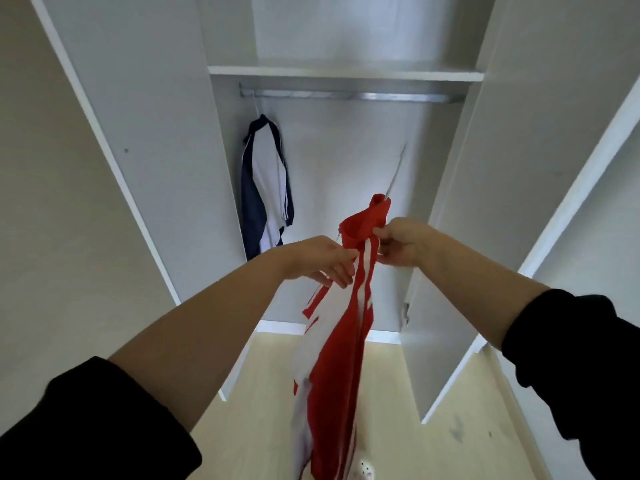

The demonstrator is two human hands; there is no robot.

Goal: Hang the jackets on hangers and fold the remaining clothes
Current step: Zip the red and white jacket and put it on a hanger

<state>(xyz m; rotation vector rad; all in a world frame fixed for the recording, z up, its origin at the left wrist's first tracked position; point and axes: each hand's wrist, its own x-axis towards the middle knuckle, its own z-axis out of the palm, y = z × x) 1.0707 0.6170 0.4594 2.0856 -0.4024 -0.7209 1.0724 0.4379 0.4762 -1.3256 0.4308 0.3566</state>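
Observation:
A red and white jacket hangs down in front of me from a hanger whose thin metal hook sticks up above the red collar. My left hand pinches the jacket's left front edge just below the collar. My right hand grips the fabric at the collar's right side. Both hands are held out toward the open wardrobe. A navy and white jacket hangs on a hanger at the left end of the metal rail.
The white wardrobe has a shelf above the rail and its doors stand open on both sides. More white shelving rises on the right. Pale wooden floor lies below.

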